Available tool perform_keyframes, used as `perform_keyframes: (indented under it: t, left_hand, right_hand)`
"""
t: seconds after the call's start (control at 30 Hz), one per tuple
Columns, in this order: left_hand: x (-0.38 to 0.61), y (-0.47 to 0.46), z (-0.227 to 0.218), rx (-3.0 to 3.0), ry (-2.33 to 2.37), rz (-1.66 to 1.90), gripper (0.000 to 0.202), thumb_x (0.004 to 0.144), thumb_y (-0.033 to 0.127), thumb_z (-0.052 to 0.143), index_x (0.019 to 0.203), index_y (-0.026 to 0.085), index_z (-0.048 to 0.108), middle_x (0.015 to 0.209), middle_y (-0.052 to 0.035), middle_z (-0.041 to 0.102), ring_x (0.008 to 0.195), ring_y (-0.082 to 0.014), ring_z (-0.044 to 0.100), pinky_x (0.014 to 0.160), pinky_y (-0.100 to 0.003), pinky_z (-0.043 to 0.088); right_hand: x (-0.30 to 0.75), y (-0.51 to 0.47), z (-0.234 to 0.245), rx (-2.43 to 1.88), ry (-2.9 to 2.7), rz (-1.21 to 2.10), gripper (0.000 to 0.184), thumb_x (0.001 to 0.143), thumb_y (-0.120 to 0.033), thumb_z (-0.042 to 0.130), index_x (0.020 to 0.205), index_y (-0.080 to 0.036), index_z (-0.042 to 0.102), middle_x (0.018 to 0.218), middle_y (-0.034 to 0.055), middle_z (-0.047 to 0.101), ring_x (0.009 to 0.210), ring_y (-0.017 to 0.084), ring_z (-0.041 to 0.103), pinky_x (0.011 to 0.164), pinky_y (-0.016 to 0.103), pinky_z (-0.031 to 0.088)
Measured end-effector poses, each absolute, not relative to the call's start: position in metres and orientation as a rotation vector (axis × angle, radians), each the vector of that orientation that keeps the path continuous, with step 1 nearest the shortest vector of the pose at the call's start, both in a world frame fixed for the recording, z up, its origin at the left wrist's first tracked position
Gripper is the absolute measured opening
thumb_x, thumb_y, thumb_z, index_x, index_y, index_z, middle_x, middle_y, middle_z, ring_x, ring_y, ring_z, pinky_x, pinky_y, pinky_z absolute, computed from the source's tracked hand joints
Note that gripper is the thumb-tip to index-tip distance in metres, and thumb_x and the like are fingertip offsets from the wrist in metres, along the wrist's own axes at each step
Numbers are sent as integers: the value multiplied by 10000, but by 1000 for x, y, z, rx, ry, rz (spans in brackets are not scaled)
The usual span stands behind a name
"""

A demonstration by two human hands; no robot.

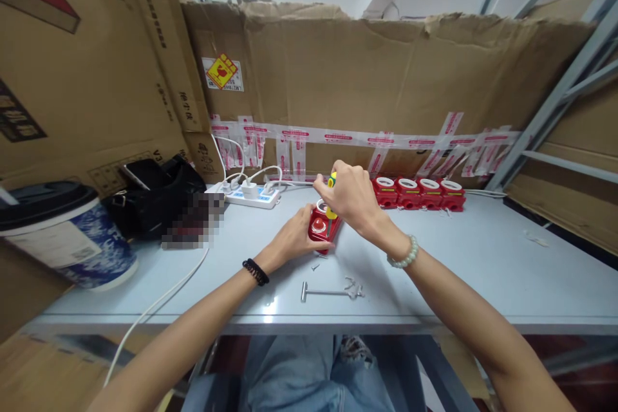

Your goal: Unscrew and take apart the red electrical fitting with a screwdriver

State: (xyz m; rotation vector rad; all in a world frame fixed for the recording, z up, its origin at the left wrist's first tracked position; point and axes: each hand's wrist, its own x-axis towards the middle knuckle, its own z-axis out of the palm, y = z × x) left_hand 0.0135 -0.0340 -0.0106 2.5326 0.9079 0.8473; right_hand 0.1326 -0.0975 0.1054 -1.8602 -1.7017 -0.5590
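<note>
Grey table (483,270): left hand (294,238) clamps red housing (319,230); right hand (350,196) grips screwdriver (331,196) upright over it. Metal key (331,291) nearer; four red units (419,193) behind-right.

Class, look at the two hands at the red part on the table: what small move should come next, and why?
Probably keep turning the screwdriver in place. The right hand grips its yellow handle upright over the red part, which the left hand steadies on the table. Its tip seems seated there, and loose screws lie beside the part.
</note>
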Motion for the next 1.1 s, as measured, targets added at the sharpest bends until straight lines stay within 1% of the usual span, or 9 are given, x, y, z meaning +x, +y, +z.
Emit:
perform_keyframes:
  t: [0.17, 0.4, 0.5, 0.67, 0.73, 0.8, 0.9, 1.0, 1.1]
  left_hand:
    - [13, -36, -8, 2536, 927, 840, 698, 583, 608, 675, 1048, 171, 391, 973, -94, 554, 865, -287, 576, 687, -363, 457]
    - [13, -38, -7, 2534, 945, 835, 710, 580, 587, 690, 1068, 179, 374, 1002, -97, 555, 869, -280, 578, 706, -359, 450]
    - [13, -38, -8, 2537, 967, 823, 698, 586, 589, 682, 1061, 178, 379, 987, -95, 556, 852, -280, 580, 687, -356, 448]
    - [12, -39, -7, 2529, 983, 814, 685, 589, 579, 680, 1061, 184, 378, 976, -87, 554, 852, -276, 578, 675, -347, 447]
    - [12, -39, -5, 2529, 985, 814, 670, 590, 578, 679, 1042, 182, 384, 959, -84, 553, 848, -276, 575, 671, -346, 447]
    - [12, -40, -4, 2534, 994, 814, 661, 590, 581, 676, 1024, 176, 386, 941, -84, 550, 840, -277, 572, 666, -347, 447]
    - [12, -42, -3, 2542, 985, 818, 652, 601, 574, 670, 1028, 174, 382, 948, -85, 544, 850, -277, 568, 676, -349, 449]
    - [13, -41, -5, 2533, 975, 826, 632, 612, 556, 666, 1037, 180, 386, 955, -76, 539, 867, -273, 565, 705, -356, 449]
    - [14, -38, -8, 2513, 954, 831, 657, 613, 542, 667, 1079, 174, 387, 977, -85, 537, 898, -279, 555, 738, -373, 447]
  right_hand:
    - [134, -98, 108, -1952, -1731, -590, 300, 834, -365, 419, 874, -117, 582, 742, 134, 651, 698, 234, 618, 556, 278, 377]
    - [131, -104, 124, -2101, -1740, -666, 498, 824, -527, 374, 728, -116, 640, 703, 165, 636, 663, 230, 604, 568, 296, 384]
    - [130, -106, 132, -2091, -1812, -653, 528, 833, -533, 342, 719, -118, 647, 687, 163, 638, 671, 242, 610, 559, 299, 376]
    - [129, -106, 140, -2014, -2079, -520, 362, 836, -370, 388, 770, -122, 644, 703, 144, 656, 683, 238, 623, 524, 277, 351]
    - [127, -105, 140, -2018, -2080, -542, 347, 835, -358, 402, 739, -123, 638, 695, 144, 656, 675, 234, 624, 513, 270, 343]
    - [125, -103, 138, -2039, -2017, -629, 374, 848, -376, 398, 699, -124, 630, 688, 151, 652, 672, 239, 624, 512, 273, 342]
    - [124, -102, 137, -2052, -2027, -631, 345, 856, -358, 412, 709, -124, 620, 721, 156, 652, 682, 244, 620, 516, 280, 339]
    - [128, -105, 142, -1973, -2209, -467, 274, 857, -321, 424, 792, -121, 600, 778, 149, 648, 719, 231, 607, 529, 277, 332]
    - [134, -112, 152, -1863, -2404, -283, 251, 855, -320, 437, 967, -120, 537, 856, 129, 640, 735, 204, 581, 535, 267, 333]
